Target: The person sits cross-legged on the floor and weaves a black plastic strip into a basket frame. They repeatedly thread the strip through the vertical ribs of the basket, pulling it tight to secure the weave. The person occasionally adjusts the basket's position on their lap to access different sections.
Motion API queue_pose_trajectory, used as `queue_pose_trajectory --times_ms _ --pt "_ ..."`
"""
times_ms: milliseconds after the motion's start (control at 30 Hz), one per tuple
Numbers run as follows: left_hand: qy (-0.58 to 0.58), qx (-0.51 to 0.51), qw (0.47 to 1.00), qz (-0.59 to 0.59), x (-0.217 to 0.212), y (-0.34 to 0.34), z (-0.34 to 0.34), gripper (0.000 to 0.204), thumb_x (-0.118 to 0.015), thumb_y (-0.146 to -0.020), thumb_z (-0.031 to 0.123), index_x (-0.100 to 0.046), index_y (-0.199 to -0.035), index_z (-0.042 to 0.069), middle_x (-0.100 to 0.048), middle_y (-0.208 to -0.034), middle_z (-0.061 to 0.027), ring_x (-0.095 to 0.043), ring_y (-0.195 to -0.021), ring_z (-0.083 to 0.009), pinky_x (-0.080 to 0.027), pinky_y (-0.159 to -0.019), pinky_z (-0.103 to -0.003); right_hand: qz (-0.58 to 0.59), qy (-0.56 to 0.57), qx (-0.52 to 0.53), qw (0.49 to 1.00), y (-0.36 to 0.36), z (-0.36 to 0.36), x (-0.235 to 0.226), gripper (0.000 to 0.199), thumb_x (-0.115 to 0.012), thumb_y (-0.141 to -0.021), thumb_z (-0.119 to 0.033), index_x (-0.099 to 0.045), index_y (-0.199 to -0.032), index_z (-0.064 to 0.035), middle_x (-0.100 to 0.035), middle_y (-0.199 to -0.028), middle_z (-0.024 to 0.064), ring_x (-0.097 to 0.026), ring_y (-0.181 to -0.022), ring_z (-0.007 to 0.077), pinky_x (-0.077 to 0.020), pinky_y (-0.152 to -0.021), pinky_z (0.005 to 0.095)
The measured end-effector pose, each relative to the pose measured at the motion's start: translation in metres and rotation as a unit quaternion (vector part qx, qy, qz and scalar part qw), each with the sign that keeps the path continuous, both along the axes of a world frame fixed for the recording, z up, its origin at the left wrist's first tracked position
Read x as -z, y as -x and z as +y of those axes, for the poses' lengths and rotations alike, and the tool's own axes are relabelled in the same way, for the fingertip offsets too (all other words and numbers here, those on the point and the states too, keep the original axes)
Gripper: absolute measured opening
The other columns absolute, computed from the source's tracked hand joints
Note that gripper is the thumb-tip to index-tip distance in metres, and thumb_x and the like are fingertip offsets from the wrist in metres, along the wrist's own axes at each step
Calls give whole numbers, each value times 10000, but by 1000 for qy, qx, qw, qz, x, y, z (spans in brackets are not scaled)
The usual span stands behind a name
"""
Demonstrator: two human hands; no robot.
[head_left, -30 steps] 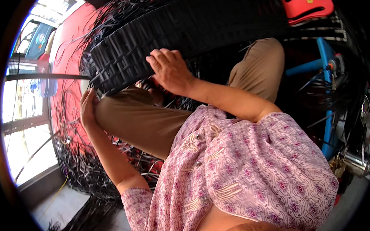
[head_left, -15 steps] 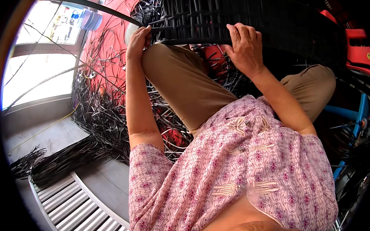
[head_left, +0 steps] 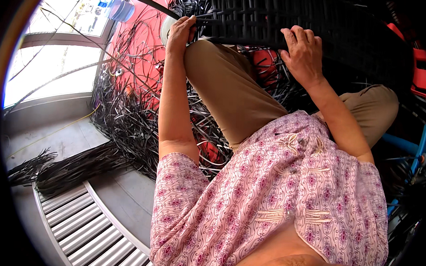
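A black wicker panel (head_left: pixel 245 21), woven from flat plastic strips, stands across my knees at the top of the view. My left hand (head_left: pixel 180 34) is closed at its left corner, pinching a long black strip (head_left: pixel 147 1) that arches off to the upper left. Further right, my right hand (head_left: pixel 302 54) holds the panel's near edge, with bent fingers over the weave and the thumb lower down. Its fingertips are partly lost against the dark weave.
Loose black strips (head_left: pixel 129 125) lie tangled over a red surface (head_left: pixel 136 41) on the left. A bundle of strips (head_left: pixel 75 170) lies by a slatted metal rack (head_left: pixel 92 222). A blue frame (head_left: pixel 421 145) and a red plastic piece (head_left: pixel 424 74) are at the right. A water bottle (head_left: pixel 119 10) stands upper left.
The whole view has shifted, so everything sits further right. Both hands keep nearly the same places on the panel, and the left still grips the strip.
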State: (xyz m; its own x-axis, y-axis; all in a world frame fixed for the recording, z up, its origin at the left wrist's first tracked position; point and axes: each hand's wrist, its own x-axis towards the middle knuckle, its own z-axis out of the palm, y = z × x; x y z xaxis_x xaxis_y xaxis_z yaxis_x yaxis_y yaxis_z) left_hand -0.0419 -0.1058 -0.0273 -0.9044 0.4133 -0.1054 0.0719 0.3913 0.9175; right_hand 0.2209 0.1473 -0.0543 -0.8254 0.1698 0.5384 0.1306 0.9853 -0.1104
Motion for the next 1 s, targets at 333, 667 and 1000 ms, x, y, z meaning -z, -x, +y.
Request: queue_pose_trajectory --times_ms 333,667,1000 --pt "111 32 993 -22 13 6 -16 401 -691 -926 394 -571 -678 102 -474 -602 46 -404 -526 -61 -336 -483 -265 62 15 -41 997 2 1 -7 467 -779 -676 -221 -644 -1111 -114 -549 -1027 21 -526 -994 223 -408 -857 400" --pt "98 24 993 -57 9 0 -15 414 -714 -913 387 -552 -660 103 -432 -582 60 -365 -530 -65 -328 -481 -280 89 31 -85 992 22 18 -2 406 -837 -666 -250 -661 -1014 -139 -544 -975 8 -534 -931 207 -407 -819 387" --pt "231 -10 831 506 -39 -27 52 243 -747 -846 244 -686 -1024 90 -659 -1025 -126 -641 -951 -348 -499 -844 -446 139 31 -71 987 58 50 0 414 -843 -697 -281 -643 -1044 -177 -536 -969 -19 -552 -937 185 -404 -815 374"
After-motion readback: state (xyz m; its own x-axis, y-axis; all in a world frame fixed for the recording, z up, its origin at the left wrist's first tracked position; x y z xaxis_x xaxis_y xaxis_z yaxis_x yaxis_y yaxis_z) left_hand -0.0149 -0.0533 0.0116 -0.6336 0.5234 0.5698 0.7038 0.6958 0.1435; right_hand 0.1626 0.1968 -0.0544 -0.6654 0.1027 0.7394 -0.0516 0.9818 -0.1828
